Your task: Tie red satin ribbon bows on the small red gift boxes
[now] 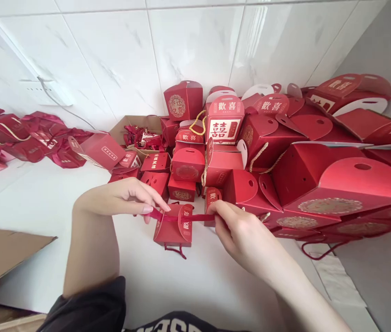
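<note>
A small red gift box (pixel 172 234) stands on the white table in front of me, with a dark red cord handle hanging at its near side. Across its top runs a red ribbon (pixel 198 217), stretched sideways between my hands. My left hand (pixel 135 197) pinches the ribbon's left part between thumb and fingers, just beside the box. To the right of the box, my right hand (pixel 231 223) grips the other end, its fingers closed. The fingertips partly hide the ribbon's ends.
Many red gift boxes (pixel 188 161) are piled behind and to the right, some with gold rope handles. An open cardboard carton (pixel 117 131) holds red ribbons. More ribboned red boxes (pixel 29 138) lie at far left. A cardboard sheet (pixel 5 253) is near left; a tiled wall (pixel 195 41) rises behind.
</note>
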`<act>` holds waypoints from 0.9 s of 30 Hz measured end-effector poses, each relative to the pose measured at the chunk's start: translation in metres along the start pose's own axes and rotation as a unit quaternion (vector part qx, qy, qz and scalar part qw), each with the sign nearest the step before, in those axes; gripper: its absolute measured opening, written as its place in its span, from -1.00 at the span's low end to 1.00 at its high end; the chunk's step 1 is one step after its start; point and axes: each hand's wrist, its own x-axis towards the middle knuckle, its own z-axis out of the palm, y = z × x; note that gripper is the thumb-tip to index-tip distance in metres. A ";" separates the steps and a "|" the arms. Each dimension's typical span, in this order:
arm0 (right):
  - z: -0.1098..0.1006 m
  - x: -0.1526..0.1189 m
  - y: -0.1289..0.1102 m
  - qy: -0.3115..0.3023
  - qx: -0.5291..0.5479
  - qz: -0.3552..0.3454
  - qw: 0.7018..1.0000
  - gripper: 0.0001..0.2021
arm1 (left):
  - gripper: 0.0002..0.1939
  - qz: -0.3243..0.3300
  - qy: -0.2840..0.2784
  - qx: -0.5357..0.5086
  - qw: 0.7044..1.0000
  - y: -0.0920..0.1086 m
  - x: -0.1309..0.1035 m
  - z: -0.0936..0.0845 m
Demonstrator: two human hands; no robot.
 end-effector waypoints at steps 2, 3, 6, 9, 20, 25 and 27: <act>-0.007 -0.001 -0.005 0.010 0.044 -0.010 0.999 -0.77 | -0.76 0.005 -0.019 -0.060 0.998 -0.001 0.000 0.002; -0.010 -0.001 -0.009 0.021 0.063 -0.014 0.998 -0.78 | -0.76 0.004 -0.025 -0.088 0.996 0.000 0.000 0.004; -0.017 0.007 -0.021 0.094 0.100 -0.021 0.990 -0.84 | -0.79 0.035 0.058 -0.136 0.988 0.008 0.002 0.014; -0.020 0.020 -0.032 0.158 0.156 -0.035 0.974 -0.87 | -0.74 0.099 0.165 -0.176 0.965 0.017 0.005 0.027; -0.014 0.062 -0.037 0.298 0.421 -0.082 0.853 -0.97 | -0.64 0.144 0.472 -0.299 0.817 0.034 0.023 0.057; -0.012 0.068 -0.034 0.236 0.420 -0.087 0.872 -0.83 | -0.89 0.107 0.454 -0.347 0.814 0.042 0.036 0.068; -0.010 0.068 -0.033 0.198 0.396 -0.088 0.892 -0.82 | -0.91 0.106 0.478 -0.361 0.794 0.041 0.042 0.070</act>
